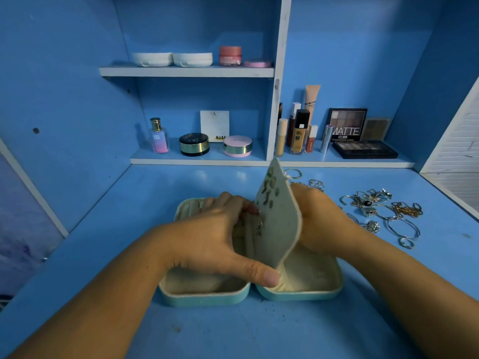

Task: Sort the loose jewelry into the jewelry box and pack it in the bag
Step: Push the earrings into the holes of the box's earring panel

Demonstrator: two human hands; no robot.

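1. The left hand (215, 229) curls its fingers and thumb around a cream padded flap (277, 218), held upright (small earrings are pinned to it).
2. The right hand (318, 218) is behind the flap; its fingers are hidden, so I cannot tell its grip.
3. The flap rises from the middle of an open teal jewelry box (207, 297) on a blue desk (233, 332).
4. Loose silver and gold jewelry (383, 211) lies on the desk, right of the box.
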